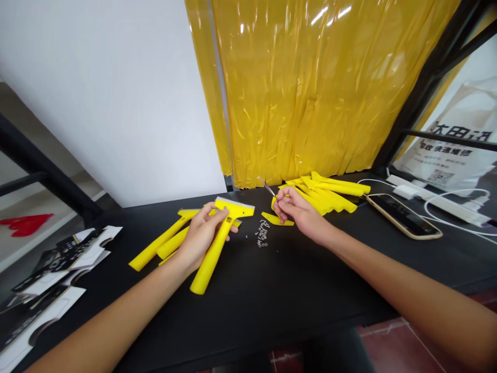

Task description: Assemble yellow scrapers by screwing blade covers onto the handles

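My left hand point(205, 230) is closed round a yellow scraper point(212, 256), its wide head with a metal edge pointing away and its handle toward me. My right hand point(297, 210) pinches a thin metal piece point(267, 187), whose tip points up and left; its kind is unclear. Between the hands lies a small heap of screws and nuts point(263, 234) on the black table point(248, 311). A flat yellow part point(277, 219) rests just behind that heap. More yellow scrapers point(157, 242) lie to the left, partly hidden by my left hand.
Beyond my right hand is a pile of yellow handles point(330, 194). A phone point(404, 215) and a white power strip point(438, 199) with cables lie on the right. Printed cards point(58, 280) stack at left. A yellow plastic curtain point(310, 93) hangs behind.
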`<state>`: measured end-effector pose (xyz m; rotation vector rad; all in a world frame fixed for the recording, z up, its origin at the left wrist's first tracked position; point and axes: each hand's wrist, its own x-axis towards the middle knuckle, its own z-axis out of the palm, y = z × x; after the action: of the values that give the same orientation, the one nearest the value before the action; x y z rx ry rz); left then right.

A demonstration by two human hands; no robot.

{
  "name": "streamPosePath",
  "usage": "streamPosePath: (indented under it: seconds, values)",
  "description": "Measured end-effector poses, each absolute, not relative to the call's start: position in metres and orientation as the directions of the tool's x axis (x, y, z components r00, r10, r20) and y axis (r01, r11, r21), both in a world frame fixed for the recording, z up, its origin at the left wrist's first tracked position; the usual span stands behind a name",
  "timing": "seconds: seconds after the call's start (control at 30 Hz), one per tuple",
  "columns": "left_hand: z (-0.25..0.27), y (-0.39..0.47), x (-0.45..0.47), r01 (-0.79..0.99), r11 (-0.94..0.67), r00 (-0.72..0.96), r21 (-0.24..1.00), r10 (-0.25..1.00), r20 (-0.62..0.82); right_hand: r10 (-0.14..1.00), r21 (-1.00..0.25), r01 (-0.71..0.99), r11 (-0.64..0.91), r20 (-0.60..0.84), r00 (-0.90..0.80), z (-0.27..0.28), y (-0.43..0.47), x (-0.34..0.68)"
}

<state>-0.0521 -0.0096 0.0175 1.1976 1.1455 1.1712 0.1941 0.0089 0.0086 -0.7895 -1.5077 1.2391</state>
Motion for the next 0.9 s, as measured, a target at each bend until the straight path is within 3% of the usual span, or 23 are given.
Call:
streamPosePath:
  seconds: [0.07, 0.17, 0.3, 0.37, 0.7, 0.9]
  values:
    - [0.019, -0.011, -0.052, -0.112, 0.099, 0.091, 0.989, 0.992, -0.089, 0.942, -0.965, -0.097, 0.242, 0.258, -0.217, 0.009, 0.016, 0.199]
    - [0.020, -0.011, -0.053, -0.170, 0.161, 0.153, 0.972, 0.979, -0.135, 0.950, -0.962, 0.106, 0.253, 0.227, -0.214, 0.009, 0.021, 0.205]
    - [0.018, -0.007, -0.054, -0.171, 0.213, 0.242, 0.962, 0.955, -0.169, 0.828, -0.692, 0.462, 0.555, 0.402, -0.392, -0.001, 0.025, 0.208]
    - [0.015, -0.005, -0.054, -0.171, 0.240, 0.254, 0.956, 0.948, -0.193, 0.793, -0.576, 0.546, 0.608, 0.414, -0.447, -0.010, 0.028, 0.208]
    - [0.007, -0.005, -0.047, -0.224, 0.263, 0.199, 0.938, 0.955, -0.220, 0.861, -0.480, 0.715, 0.508, 0.288, -0.419, -0.020, 0.030, 0.202]
    - [0.005, -0.006, -0.047, -0.205, 0.240, 0.234, 0.949, 0.953, -0.191, 0.865, -0.462, 0.732, 0.501, 0.274, -0.419, -0.020, 0.028, 0.198]
